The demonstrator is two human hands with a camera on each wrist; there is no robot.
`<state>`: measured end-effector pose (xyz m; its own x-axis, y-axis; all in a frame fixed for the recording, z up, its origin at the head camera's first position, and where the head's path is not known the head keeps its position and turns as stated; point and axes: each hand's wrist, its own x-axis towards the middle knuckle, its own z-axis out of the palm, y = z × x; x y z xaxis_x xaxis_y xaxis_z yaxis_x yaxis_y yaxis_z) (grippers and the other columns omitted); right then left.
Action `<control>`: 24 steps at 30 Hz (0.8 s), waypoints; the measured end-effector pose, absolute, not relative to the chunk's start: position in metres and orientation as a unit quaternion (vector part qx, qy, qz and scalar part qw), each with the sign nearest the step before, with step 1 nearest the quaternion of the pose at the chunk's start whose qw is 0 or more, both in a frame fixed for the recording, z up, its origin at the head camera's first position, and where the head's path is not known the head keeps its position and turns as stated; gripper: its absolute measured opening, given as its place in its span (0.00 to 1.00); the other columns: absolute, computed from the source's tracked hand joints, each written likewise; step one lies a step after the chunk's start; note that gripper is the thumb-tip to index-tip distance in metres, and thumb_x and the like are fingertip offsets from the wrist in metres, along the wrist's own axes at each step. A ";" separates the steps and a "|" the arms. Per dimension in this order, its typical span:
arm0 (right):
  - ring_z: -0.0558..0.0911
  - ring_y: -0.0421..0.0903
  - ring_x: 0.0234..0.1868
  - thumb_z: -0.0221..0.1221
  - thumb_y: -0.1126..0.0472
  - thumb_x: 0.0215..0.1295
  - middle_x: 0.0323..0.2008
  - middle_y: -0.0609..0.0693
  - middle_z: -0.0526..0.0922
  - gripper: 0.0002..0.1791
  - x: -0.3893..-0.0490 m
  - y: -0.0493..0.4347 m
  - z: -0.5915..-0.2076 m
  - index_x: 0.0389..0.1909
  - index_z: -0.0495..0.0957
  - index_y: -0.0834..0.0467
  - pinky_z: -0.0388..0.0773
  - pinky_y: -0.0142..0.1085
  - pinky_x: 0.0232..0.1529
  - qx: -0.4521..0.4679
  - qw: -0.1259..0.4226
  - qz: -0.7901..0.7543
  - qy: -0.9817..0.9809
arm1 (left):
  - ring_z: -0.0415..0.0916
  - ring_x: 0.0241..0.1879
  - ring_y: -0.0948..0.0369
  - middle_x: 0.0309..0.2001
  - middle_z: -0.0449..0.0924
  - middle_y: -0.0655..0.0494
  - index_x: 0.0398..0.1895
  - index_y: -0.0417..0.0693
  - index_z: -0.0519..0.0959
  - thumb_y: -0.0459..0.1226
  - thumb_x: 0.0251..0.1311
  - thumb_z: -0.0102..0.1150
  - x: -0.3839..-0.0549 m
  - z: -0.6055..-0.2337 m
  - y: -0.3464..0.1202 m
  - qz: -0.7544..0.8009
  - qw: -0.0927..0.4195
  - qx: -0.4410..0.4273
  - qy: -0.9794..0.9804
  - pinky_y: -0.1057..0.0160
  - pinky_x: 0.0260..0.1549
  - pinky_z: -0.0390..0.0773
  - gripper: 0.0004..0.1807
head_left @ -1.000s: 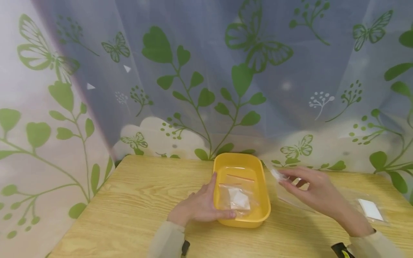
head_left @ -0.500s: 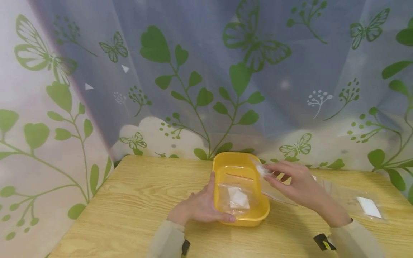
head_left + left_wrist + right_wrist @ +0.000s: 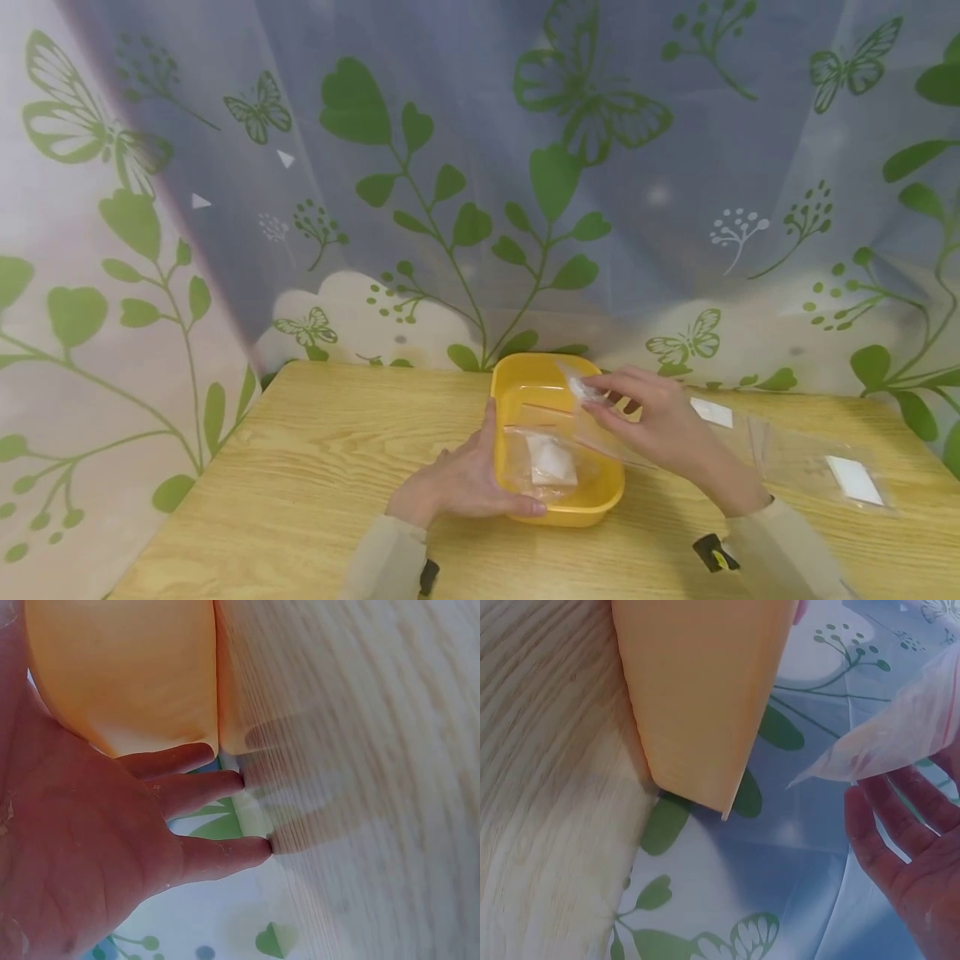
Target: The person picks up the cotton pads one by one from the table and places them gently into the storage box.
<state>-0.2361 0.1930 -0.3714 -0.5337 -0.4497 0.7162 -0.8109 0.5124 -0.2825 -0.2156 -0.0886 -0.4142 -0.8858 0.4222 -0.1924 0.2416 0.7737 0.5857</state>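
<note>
A yellow plastic bin (image 3: 573, 518) stands on the table, and a clear zip bag (image 3: 552, 460) with a white square piece lies inside it. At its left side, my left hand (image 3: 465, 477) rests with the thumb at the near rim and a finger along the side wall. The left wrist view shows that hand's fingers spread and straight, tips at the tabletop. Over the bin's right rim, my right hand (image 3: 660, 425) pinches another clear zip bag (image 3: 900, 731) between thumb and fingers. This bag hangs tilted across the bin's opening, its contents bunched near the fingertips.
To the right on the wood-grain table (image 3: 337, 450) lie flat clear bags, with one white square (image 3: 855, 481) near the right edge and another white square (image 3: 712, 412) farther back. A leaf-and-butterfly printed curtain (image 3: 450, 250) hangs right behind the table.
My right hand has carried the pinched bag leftward, from beside the bin to over its right part, uncovering a white square on the table. My left hand has stayed at the bin.
</note>
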 end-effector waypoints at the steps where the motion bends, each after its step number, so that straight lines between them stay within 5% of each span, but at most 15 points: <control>1: 0.83 0.37 0.32 0.73 0.70 0.52 0.36 0.45 0.88 0.19 -0.237 0.191 -0.372 0.47 0.87 0.59 0.81 0.25 0.30 0.384 0.295 0.307 -0.819 | 0.52 0.80 0.43 0.83 0.45 0.42 0.82 0.51 0.21 0.74 0.45 0.67 -0.215 -0.414 -0.089 0.285 0.158 0.179 0.928 0.27 0.74 0.50 0.80; 7: 0.84 0.39 0.31 0.75 0.67 0.52 0.36 0.47 0.88 0.17 -0.241 0.177 -0.376 0.45 0.88 0.59 0.83 0.33 0.27 0.373 0.310 0.301 -0.821 | 0.53 0.80 0.42 0.83 0.47 0.42 0.82 0.52 0.21 0.74 0.45 0.67 -0.214 -0.414 -0.089 0.281 0.161 0.171 0.930 0.27 0.74 0.50 0.80; 24: 0.84 0.41 0.31 0.73 0.63 0.58 0.38 0.48 0.89 0.14 -0.248 0.159 -0.389 0.45 0.88 0.57 0.85 0.35 0.29 0.349 0.283 0.301 -0.841 | 0.54 0.79 0.42 0.81 0.52 0.40 0.82 0.53 0.21 0.74 0.45 0.66 -0.214 -0.415 -0.088 0.282 0.159 0.171 0.931 0.27 0.74 0.50 0.79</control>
